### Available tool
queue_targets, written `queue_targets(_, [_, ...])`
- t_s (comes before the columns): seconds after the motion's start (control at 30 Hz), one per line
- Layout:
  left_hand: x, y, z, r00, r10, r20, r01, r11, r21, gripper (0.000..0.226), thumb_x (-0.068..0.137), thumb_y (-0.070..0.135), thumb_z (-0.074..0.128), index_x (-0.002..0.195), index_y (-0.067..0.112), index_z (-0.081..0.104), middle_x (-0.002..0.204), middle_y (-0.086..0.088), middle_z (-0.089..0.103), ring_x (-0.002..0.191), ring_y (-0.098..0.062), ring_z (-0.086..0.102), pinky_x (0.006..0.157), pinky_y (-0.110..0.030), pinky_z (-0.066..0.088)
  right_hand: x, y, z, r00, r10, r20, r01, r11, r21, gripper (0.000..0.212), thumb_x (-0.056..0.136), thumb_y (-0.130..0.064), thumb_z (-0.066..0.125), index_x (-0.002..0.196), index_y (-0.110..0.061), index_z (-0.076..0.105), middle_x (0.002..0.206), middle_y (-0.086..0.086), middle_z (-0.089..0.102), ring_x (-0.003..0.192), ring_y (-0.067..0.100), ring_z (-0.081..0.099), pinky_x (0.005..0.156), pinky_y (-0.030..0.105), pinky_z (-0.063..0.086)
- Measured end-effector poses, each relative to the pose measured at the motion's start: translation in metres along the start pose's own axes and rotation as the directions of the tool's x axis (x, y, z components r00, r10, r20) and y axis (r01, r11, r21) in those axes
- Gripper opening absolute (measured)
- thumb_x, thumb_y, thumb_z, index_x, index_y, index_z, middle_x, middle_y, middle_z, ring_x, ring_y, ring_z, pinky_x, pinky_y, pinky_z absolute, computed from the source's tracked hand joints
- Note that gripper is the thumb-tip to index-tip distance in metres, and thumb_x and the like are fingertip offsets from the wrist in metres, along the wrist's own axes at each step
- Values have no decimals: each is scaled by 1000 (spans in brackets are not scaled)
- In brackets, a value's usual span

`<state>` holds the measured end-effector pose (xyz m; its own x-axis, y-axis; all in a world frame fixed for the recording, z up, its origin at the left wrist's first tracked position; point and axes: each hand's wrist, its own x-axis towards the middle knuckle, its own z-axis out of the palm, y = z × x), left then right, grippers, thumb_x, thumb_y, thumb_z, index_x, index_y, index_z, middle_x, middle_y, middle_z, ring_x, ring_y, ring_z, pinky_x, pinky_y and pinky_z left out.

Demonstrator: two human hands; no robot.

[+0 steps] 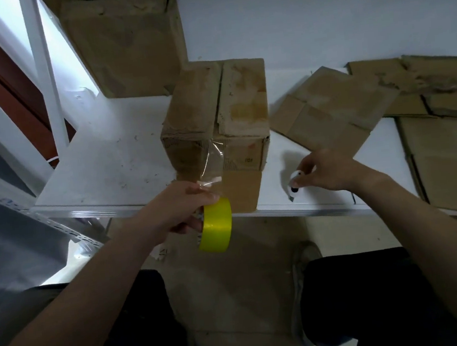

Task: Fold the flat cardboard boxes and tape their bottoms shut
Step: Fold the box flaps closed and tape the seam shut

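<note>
My left hand [181, 205] grips the tape roll [217, 225], its clear strip [211, 163] stretched to the folded box [215, 104] on the table [109, 162]. My right hand [330, 170] pinches a small cutter [295, 187]. The box seems light (it may slide); I would press on its top.

Two folded boxes, the near box [216, 112] and the far box [125, 43]; one roll of tape [217, 225]; one cutter [294, 187]; at least three overlapping flat cardboard sheets [327, 107].

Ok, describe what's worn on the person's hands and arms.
The left hand and right hand are bare: no gloves, no visible rings. The left forearm and right forearm are uncovered to the frame edge: no sleeve, watch or band in view.
</note>
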<state>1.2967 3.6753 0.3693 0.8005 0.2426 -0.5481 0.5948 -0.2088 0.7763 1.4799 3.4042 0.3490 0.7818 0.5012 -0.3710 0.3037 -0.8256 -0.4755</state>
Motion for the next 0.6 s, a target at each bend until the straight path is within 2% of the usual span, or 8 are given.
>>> queue_targets(0.07, [1, 0, 1, 1000, -2, -1, 2, 1000, -10, 17, 90, 35, 72, 104, 24, 70, 94, -7, 74, 57, -17, 67, 42, -18, 35, 2, -2, 0, 999, -5, -53, 4, 1000, -7, 32, 83, -47, 78, 102, -22, 74, 98, -3, 69, 83, 8, 60, 67, 23, 44])
queue_targets(0.1, [2, 0, 0, 1000, 0, -1, 0, 1000, -15, 17, 90, 35, 72, 103, 24, 71, 92, -7, 74, 57, -17, 67, 41, -18, 35, 2, -3, -1, 996, -5, -89, 4, 1000, -8, 35, 85, -47, 77, 111, -24, 72, 100, -6, 66, 84, 6, 59, 67, 24, 43])
queue_targets(0.2, [2, 1, 0, 1000, 2, 1, -2, 1000, -6, 17, 89, 36, 72, 103, 26, 71, 92, -7, 75, 57, -17, 67, 41, -18, 35, -1, -10, -3, 956, -33, -292, 20, 999, -45, 43, 90, -48, 70, 127, -26, 63, 104, -5, 65, 96, 20, 64, 78, 35, 50])
queue_targets(0.27, [2, 0, -1, 1000, 0, 7, 0, 1000, -5, 17, 90, 36, 73, 104, 27, 71, 96, -8, 75, 56, -17, 67, 41, -18, 35, -5, -20, -5, 831, -178, -527, 74, 974, -212, 48, 91, -50, 67, 132, -27, 56, 102, -2, 69, 94, 28, 67, 74, 40, 55])
queue_targets(0.33, [1, 0, -1, 1000, 7, 10, -7, 1000, -17, 11, 90, 34, 73, 99, 29, 72, 96, -8, 75, 56, -18, 67, 43, -18, 35, -6, -39, -9, 678, -325, -660, 135, 937, -323, 51, 93, -53, 63, 135, -26, 52, 104, -1, 70, 91, 29, 67, 65, 37, 54])
queue_targets(0.4, [-1, -1, -3, 1000, 16, 23, -15, 1000, -23, 10, 90, 34, 73, 100, 31, 73, 98, -7, 75, 58, -18, 67, 42, -18, 35, -3, -63, -10, 605, -431, -669, 221, 899, -378, 54, 96, -59, 57, 137, -25, 54, 113, 0, 69, 102, 26, 64, 72, 38, 54])
queue_targets(0.5, [-2, -3, -6, 999, 21, 33, -21, 1000, -18, 18, 91, 34, 71, 109, 31, 71, 102, -10, 74, 59, -18, 67, 42, -17, 36, 11, -97, -2, 563, -574, -594, 361, 818, -448, 48, 100, -57, 51, 132, -22, 61, 125, 0, 66, 114, 29, 55, 87, 43, 51])
queue_targets(0.6, [-1, -2, -7, 999, 28, 32, -28, 1000, -15, 23, 93, 33, 70, 115, 30, 69, 101, -10, 73, 55, -16, 67, 42, -16, 35, 30, -123, 14, 643, -628, -438, 399, 763, -508, 47, 104, -56, 38, 141, -32, 56, 141, -10, 59, 130, 27, 45, 100, 46, 43])
